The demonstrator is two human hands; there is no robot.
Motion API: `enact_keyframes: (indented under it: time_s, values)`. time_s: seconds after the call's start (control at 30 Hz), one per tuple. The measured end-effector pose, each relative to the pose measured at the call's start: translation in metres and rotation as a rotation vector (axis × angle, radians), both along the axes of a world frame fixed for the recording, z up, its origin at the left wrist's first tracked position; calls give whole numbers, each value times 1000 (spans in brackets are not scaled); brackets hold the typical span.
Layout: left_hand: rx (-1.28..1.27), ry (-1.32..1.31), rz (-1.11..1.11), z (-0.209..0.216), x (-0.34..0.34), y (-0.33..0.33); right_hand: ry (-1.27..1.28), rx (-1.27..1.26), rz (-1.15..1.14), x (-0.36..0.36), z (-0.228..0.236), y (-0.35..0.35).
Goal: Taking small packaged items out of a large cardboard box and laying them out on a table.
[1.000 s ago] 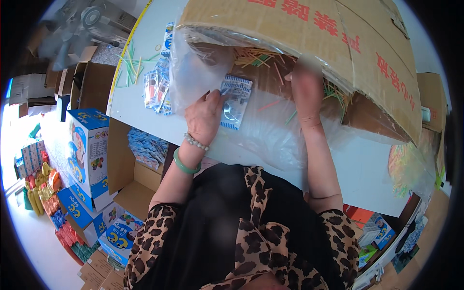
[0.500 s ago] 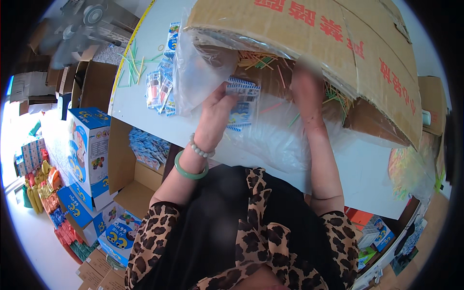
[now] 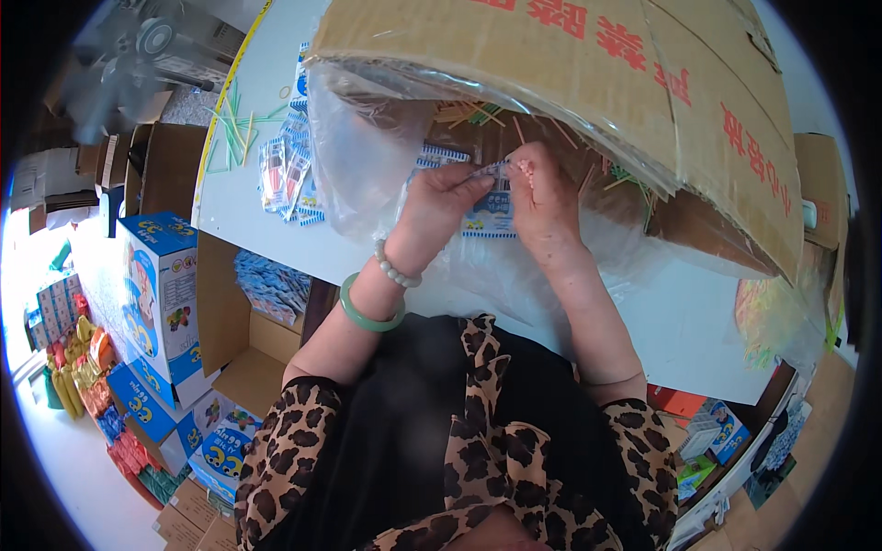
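Observation:
My left hand (image 3: 435, 204) pinches the edge of a small blue-and-white plastic packet (image 3: 497, 172) in front of the carton's opening. Close beside it, my right hand (image 3: 551, 213) is closed around a bunch of thin pink sticks (image 3: 526, 173), their ends showing between the fingers at the packet's edge. Whether the sticks are inside the packet I cannot tell. Another blue-and-white packet (image 3: 489, 219) lies below the hands on clear plastic sheeting (image 3: 487, 275). Beyond them, a cardboard carton (image 3: 570, 73) on its side holds loose pink, green and yellow sticks (image 3: 473, 113).
Several flat packets (image 3: 289, 174) are piled on the white table (image 3: 367, 266) left of the plastic, with loose green sticks (image 3: 241, 138) farther left. An open cardboard box (image 3: 253, 354) with many packets stands below the table's left edge, beside blue printed boxes (image 3: 161, 285).
My right hand has come out of the carton and moved left with pink sticks, meeting my left hand. The left hand has shifted slightly right and now holds a packet up between both hands.

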State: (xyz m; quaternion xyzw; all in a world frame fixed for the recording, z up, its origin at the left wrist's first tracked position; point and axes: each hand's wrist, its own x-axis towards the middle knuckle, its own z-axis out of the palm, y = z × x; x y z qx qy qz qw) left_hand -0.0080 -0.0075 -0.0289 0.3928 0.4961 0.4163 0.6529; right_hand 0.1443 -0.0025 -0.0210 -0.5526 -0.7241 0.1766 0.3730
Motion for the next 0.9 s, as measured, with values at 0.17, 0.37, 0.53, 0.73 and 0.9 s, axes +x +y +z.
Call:
enact_keyframes:
  time_s: [0.17, 0.37, 0.53, 0.73, 0.9]
  values:
    - [-76, -36, 9, 10, -9, 4, 721, -190, 200, -1, 12, 3]
    - [-71, -87, 5, 13, -7, 2, 344, -155, 150, -2, 4, 1]
    - [275, 232, -157, 9, -11, -2, 358, -145, 76, 1, -5, -6]
    - [28, 172, -57, 17, -14, -6, 732, -271, -3, 13, 7, -3]
    - [92, 124, -71, 12, -11, -10, 757, -274, 70, -3, 36, 3]
